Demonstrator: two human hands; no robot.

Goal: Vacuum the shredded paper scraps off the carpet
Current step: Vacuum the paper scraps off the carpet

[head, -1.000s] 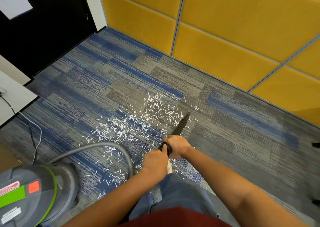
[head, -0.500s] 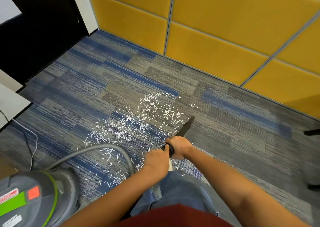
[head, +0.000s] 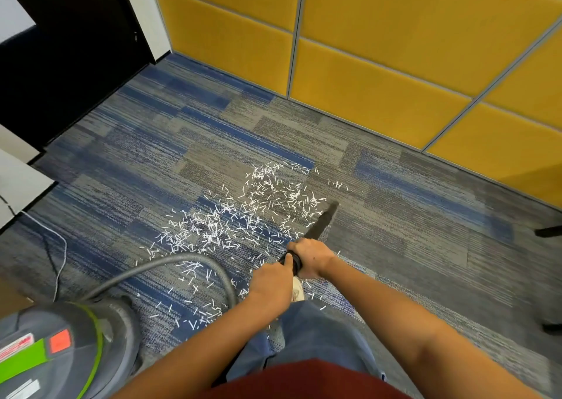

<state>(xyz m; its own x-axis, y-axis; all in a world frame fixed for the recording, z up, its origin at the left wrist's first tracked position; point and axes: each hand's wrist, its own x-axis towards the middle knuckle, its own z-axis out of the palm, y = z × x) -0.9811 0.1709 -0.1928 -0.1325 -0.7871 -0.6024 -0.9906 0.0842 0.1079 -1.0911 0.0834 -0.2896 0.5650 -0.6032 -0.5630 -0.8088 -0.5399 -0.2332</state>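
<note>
Step in hand, as I read it: working the nozzle along the right edge of the scraps. Looks early, since most of the mess lies uncollected.

Scraps are thin white slivers in a loose band across mid-carpet. It's densest just left of the nozzle tip and thins out toward the person's knees. A few strays sit beyond the tip, and more lie under & inside the hose loop.

Both hands clamp the black tube. The right hand is in front w/ fingers curled round the nozzle base. The left hand is right behind, touching it, wrapped round the hose end. The nozzle slants down & away w/ its tip at carpet level. Can't tell if it presses into the pile.

The hose arcs back from the left hand to the vac, lower left.

Next move prob. calls for swinging the tip left into the dense cluster. Keep it low & flat, then draw back in strips toward the feet. The hose loop covers some scraps, so it'll need shifting before that near patch can be done. The strays past the tip need a short reach fwd.
</note>
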